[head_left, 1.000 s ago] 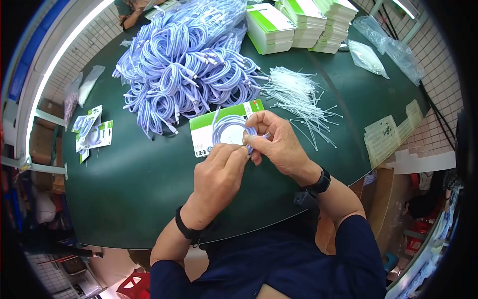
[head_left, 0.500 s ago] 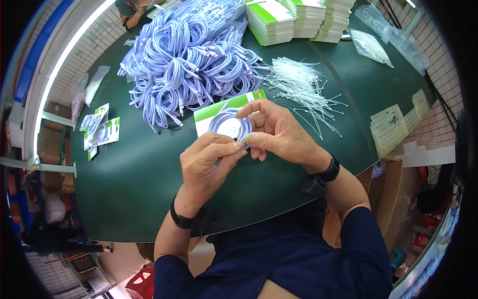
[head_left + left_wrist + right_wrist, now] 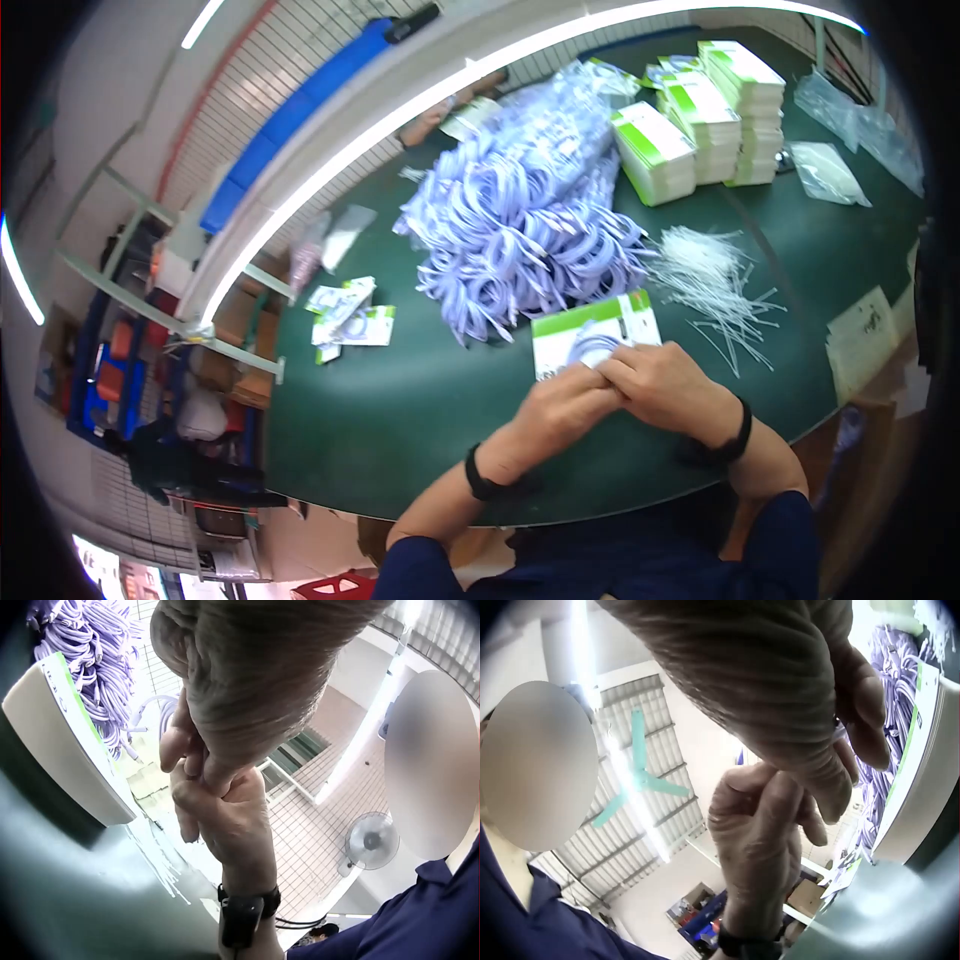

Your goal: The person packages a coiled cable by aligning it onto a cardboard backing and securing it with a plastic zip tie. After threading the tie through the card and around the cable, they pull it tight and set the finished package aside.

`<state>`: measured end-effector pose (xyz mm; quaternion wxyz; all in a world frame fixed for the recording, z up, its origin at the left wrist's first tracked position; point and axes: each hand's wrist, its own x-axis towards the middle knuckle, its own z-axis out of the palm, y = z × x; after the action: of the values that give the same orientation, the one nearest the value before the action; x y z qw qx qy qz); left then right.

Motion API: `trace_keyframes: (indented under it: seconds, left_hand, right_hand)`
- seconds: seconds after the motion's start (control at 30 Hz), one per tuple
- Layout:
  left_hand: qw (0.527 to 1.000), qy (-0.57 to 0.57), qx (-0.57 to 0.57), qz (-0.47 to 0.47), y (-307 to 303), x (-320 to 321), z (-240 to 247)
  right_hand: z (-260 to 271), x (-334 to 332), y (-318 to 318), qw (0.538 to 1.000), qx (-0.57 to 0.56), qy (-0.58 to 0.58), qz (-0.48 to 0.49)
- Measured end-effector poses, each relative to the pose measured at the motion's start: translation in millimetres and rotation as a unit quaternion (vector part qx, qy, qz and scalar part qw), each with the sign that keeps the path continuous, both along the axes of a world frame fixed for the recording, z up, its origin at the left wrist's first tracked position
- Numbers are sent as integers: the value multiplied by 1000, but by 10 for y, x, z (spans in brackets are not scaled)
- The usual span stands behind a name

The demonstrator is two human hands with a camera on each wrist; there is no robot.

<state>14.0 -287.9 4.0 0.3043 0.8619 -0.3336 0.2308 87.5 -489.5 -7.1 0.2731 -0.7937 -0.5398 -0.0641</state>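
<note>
A coiled lilac cable (image 3: pixel 592 346) is held in front of me, over a white-and-green card (image 3: pixel 560 340) on the table. My left hand (image 3: pixel 565 405) pinches the near side of the coil. My right hand (image 3: pixel 675 388) closes in at the same spot, its fingers curled and overlapping the left fingertips. In the left wrist view, part of the coil (image 3: pixel 163 712) shows beyond the left hand (image 3: pixel 251 682), with the right hand (image 3: pixel 236 817) below. The right wrist view shows both thumbs and fingers bunched together; what lies between the fingertips is hidden.
A large heap of lilac cables (image 3: pixel 510 230) lies beyond the card. White cable ties (image 3: pixel 705 275) are spread to its right, with stacks of cards (image 3: pixel 655 155) behind. Several carded cables (image 3: pixel 350 320) lie at the left. A clear bag (image 3: pixel 828 172) sits at the far right.
The head view has swung, so the table appears farther right and lower. My hands have drawn closer together at the coil, with the right fingers now curled in over the left fingertips.
</note>
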Motion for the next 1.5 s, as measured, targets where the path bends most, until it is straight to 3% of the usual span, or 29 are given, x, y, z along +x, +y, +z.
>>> trace_keyframes:
  seconds: [0.07,0.23,0.33,0.47,0.77,0.83,1.0,1.13,1.3,1.37,1.5]
  left_hand:
    - [1000,-13,22,-15,13,32,1]
    - [997,-1,60,-39,36,51,57]
    - [998,3,49,-51,54,33,46]
    - [998,0,37,-53,108,50,90]
    - [996,-30,41,-72,271,41,25]
    - [996,-40,2,-77,263,41,-40]
    - [995,-65,-2,-70,348,78,-106]
    - [995,-61,-4,-76,404,175,-214]
    - [983,-8,-176,43,254,223,-102]
    - [990,68,-86,94,341,283,-206]
    - [983,134,22,124,382,465,-367]
  right_hand:
    - [68,33,-95,996,1,84,36]
    - [117,87,-189,984,21,161,76]
    - [288,166,-241,947,14,303,105]
    - [250,192,-255,930,41,350,102]
    - [103,159,-81,948,57,293,112]
    - [118,169,-67,962,101,206,147]
    - [60,135,-10,963,89,232,109]
    - [61,165,-24,978,106,151,99]
    - [60,321,-140,968,169,184,14]
    - [31,366,-204,942,214,253,-58]
    - [-64,448,-203,929,268,248,-57]
